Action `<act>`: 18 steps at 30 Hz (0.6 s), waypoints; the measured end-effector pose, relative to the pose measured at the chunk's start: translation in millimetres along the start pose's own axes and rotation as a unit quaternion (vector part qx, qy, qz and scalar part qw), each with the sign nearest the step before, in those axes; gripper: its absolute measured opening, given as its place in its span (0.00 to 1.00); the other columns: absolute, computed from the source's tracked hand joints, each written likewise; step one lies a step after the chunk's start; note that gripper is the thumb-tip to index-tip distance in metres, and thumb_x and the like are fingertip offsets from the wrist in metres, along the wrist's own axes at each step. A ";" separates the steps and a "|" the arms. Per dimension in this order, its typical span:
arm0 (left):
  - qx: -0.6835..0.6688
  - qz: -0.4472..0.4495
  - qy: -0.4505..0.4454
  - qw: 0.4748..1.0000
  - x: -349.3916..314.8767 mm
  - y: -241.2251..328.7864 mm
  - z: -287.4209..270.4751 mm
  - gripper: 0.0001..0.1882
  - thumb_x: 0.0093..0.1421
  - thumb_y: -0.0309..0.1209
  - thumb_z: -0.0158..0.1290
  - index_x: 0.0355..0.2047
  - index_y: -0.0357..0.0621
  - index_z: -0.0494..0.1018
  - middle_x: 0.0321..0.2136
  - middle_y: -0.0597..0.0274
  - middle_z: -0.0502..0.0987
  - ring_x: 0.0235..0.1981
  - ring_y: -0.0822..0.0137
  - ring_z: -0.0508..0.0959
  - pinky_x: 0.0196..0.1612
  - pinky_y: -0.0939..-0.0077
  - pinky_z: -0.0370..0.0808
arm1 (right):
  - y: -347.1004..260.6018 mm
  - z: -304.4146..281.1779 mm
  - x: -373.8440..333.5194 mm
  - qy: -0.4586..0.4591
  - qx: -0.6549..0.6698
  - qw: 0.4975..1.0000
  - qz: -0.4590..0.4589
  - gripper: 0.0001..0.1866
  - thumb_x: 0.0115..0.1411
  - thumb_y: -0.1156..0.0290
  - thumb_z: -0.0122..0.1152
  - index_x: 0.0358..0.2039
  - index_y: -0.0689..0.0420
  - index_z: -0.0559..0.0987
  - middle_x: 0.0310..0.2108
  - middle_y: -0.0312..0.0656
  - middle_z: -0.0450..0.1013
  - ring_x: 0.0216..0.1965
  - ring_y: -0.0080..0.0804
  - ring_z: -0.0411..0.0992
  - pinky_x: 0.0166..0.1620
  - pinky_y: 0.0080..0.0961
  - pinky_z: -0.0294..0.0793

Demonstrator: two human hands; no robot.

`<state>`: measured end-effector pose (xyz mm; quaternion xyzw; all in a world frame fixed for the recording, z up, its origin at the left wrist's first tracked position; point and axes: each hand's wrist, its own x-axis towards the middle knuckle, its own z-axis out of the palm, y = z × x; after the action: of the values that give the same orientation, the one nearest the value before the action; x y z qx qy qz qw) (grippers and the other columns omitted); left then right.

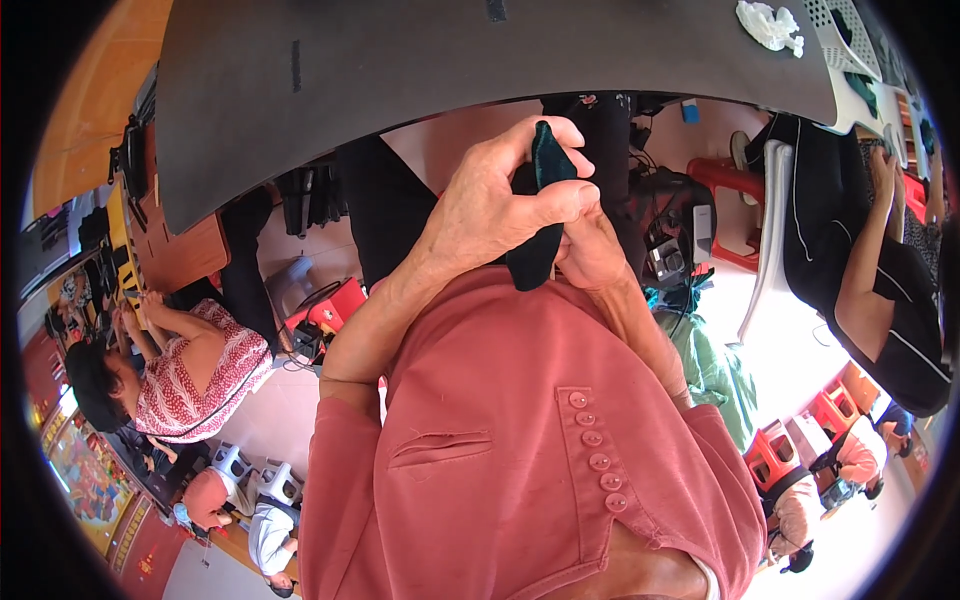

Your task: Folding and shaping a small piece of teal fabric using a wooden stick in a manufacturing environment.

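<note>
Coral-red shirt (480, 400), the wearer's own, nearest the camera, with a slit on the chest and a buttoned placket. From the left: one seated co-worker (200, 370), red-and-white patterned garment, bent over handwork; one bright red box-like item (338, 308) on the floor side. Dark tabletop (420, 60), matte, spanning the top beyond the hands. Left hand (488, 200), curled narrow, thumb and fingers closed about the middle of one dark green cloth piece (552, 165). Said piece: slim, tapered at its upper end, velvet-like sheen, held upright in the air in front of the shirt, just short of the tabletop edge. Handling, as judged: light, soft, pliant, not fragile; the nap may slip a little under a loose pinch. Best hold: a broad, gentle grip at mid-length, with a second pinch near the lower end to keep it straight. Right hand (598, 252), fingers bent, beside the lower half; whether it grips cannot be told, the fingertips being partly hidden. Farther right: one pale green cloth heap (712, 370); one red stool (722, 178); one crumpled white wad (768, 27); one white perforated basket (852, 48).
</note>
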<state>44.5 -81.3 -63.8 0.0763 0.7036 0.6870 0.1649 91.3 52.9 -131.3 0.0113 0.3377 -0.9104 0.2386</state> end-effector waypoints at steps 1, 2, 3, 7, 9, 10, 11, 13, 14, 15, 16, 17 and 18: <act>-0.016 -0.006 0.004 1.000 0.6 -0.2 -0.4 0.12 0.53 0.27 0.52 0.38 0.36 0.72 0.31 0.64 0.79 0.32 0.76 0.75 0.37 0.81 0.72 | -3.9 4.2 0.7 0.020 -0.022 1.000 -0.001 0.19 0.64 0.54 0.48 0.25 0.56 0.73 0.15 0.25 0.60 0.14 0.09 0.51 0.17 0.11 0.47; -0.017 -0.007 0.003 1.000 1.7 0.9 -0.9 0.12 0.53 0.27 0.52 0.38 0.36 0.72 0.31 0.64 0.79 0.32 0.76 0.75 0.37 0.81 0.72 | -1.4 -0.4 1.0 0.021 -0.021 1.000 0.000 0.19 0.64 0.54 0.48 0.25 0.56 0.73 0.15 0.25 0.60 0.14 0.09 0.51 0.17 0.11 0.47; -0.009 -0.017 0.000 1.000 3.2 3.2 -1.5 0.11 0.54 0.26 0.51 0.38 0.36 0.72 0.31 0.64 0.79 0.32 0.77 0.74 0.37 0.81 0.72 | 3.6 -8.5 1.1 0.009 -0.023 1.000 -0.002 0.20 0.64 0.54 0.47 0.25 0.56 0.73 0.15 0.25 0.61 0.14 0.09 0.52 0.17 0.11 0.48; 0.037 -0.028 -0.005 0.999 9.2 5.9 -2.5 0.10 0.57 0.29 0.48 0.37 0.36 0.72 0.30 0.62 0.78 0.29 0.76 0.74 0.35 0.82 0.71 | 4.6 -12.2 0.8 -0.006 -0.065 0.998 -0.002 0.21 0.65 0.53 0.46 0.24 0.56 0.73 0.14 0.25 0.62 0.14 0.09 0.54 0.18 0.09 0.51; 0.020 -0.014 0.007 1.000 9.7 4.6 -0.4 0.11 0.60 0.32 0.45 0.37 0.37 0.72 0.29 0.61 0.79 0.28 0.75 0.74 0.35 0.81 0.71 | 5.4 -11.1 1.9 0.015 -0.108 0.994 -0.008 0.21 0.65 0.54 0.46 0.24 0.56 0.72 0.14 0.25 0.62 0.14 0.11 0.55 0.18 0.10 0.53; 0.004 0.001 0.019 1.000 10.1 3.7 0.8 0.13 0.62 0.35 0.43 0.36 0.37 0.72 0.28 0.60 0.79 0.28 0.73 0.75 0.35 0.80 0.72 | 5.5 -9.0 2.7 0.036 -0.150 0.988 -0.016 0.21 0.66 0.55 0.45 0.23 0.57 0.71 0.13 0.26 0.62 0.14 0.12 0.56 0.18 0.12 0.54; 0.004 -0.001 0.018 1.000 10.8 2.0 1.6 0.13 0.62 0.35 0.43 0.36 0.37 0.72 0.28 0.60 0.79 0.28 0.73 0.75 0.35 0.80 0.72 | 4.7 -5.7 2.8 0.038 -0.149 0.988 -0.015 0.21 0.66 0.55 0.45 0.23 0.57 0.71 0.13 0.26 0.62 0.14 0.12 0.56 0.18 0.12 0.54; -0.007 0.008 0.034 0.999 11.8 -2.8 3.1 0.15 0.63 0.35 0.40 0.33 0.33 0.70 0.25 0.54 0.77 0.23 0.68 0.76 0.29 0.77 0.72 | 3.1 3.5 2.1 0.098 -0.380 0.914 -0.104 0.19 0.67 0.59 0.44 0.27 0.59 0.74 0.17 0.28 0.67 0.18 0.12 0.62 0.21 0.12 0.60; -0.008 0.006 0.033 0.999 11.5 -6.2 3.7 0.15 0.63 0.35 0.40 0.33 0.33 0.70 0.25 0.54 0.77 0.23 0.68 0.76 0.29 0.77 0.72 | 5.3 5.6 1.4 0.099 -0.379 0.914 -0.103 0.19 0.67 0.59 0.44 0.27 0.59 0.74 0.17 0.28 0.67 0.18 0.12 0.62 0.21 0.12 0.60; -0.005 -0.007 0.010 1.000 11.1 -10.0 4.2 0.16 0.63 0.36 0.39 0.33 0.33 0.69 0.25 0.54 0.77 0.23 0.66 0.76 0.29 0.76 0.72 | 7.9 7.6 0.8 0.121 -0.386 0.905 -0.130 0.19 0.67 0.59 0.43 0.27 0.60 0.73 0.17 0.28 0.66 0.18 0.12 0.61 0.21 0.12 0.59; -0.001 -0.019 -0.013 1.000 12.1 -12.4 4.1 0.17 0.63 0.36 0.38 0.33 0.33 0.69 0.25 0.53 0.76 0.23 0.65 0.76 0.28 0.75 0.72 | 10.7 9.1 1.3 0.143 -0.392 0.895 -0.157 0.20 0.67 0.59 0.43 0.27 0.61 0.73 0.17 0.28 0.65 0.18 0.12 0.60 0.21 0.13 0.58; 0.067 -0.011 -0.059 0.996 12.5 -12.9 0.2 0.19 0.64 0.39 0.37 0.36 0.36 0.72 0.28 0.57 0.78 0.32 0.68 0.77 0.39 0.73 0.72 | 14.3 10.9 1.6 0.167 -0.375 0.895 -0.176 0.17 0.66 0.63 0.46 0.24 0.61 0.70 0.13 0.29 0.61 0.15 0.15 0.58 0.19 0.17 0.57; 0.066 -0.012 -0.060 0.996 12.9 -14.0 -1.8 0.19 0.64 0.39 0.37 0.36 0.36 0.72 0.28 0.57 0.78 0.32 0.68 0.77 0.39 0.73 0.72 | 11.9 11.6 2.3 0.169 -0.374 0.895 -0.176 0.17 0.66 0.63 0.46 0.24 0.61 0.70 0.13 0.29 0.61 0.15 0.15 0.58 0.19 0.17 0.57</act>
<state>33.5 -79.4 -79.4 0.1202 0.7373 0.6309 0.2094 96.2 36.8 -130.1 0.0152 0.6853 -0.7281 0.0006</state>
